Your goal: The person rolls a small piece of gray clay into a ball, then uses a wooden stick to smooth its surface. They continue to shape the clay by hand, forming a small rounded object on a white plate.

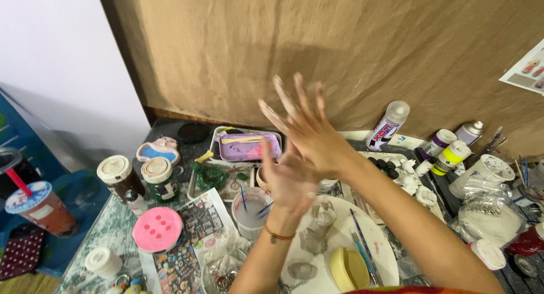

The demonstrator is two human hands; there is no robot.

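Head view: your left hand (289,180) and right hand (309,132) press together above the white plate (374,237), fingers (289,95) spread and grasping nothing, perhaps rubbing off clay.

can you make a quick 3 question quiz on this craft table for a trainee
1. True or false: the left hand and right hand are pressed together, holding nothing.
2. What stands in the water cup? A) brushes B) scissors C) a spoon
3. What colour is the round lid left of the cup?

Key: 1 true; 2 A; 3 pink
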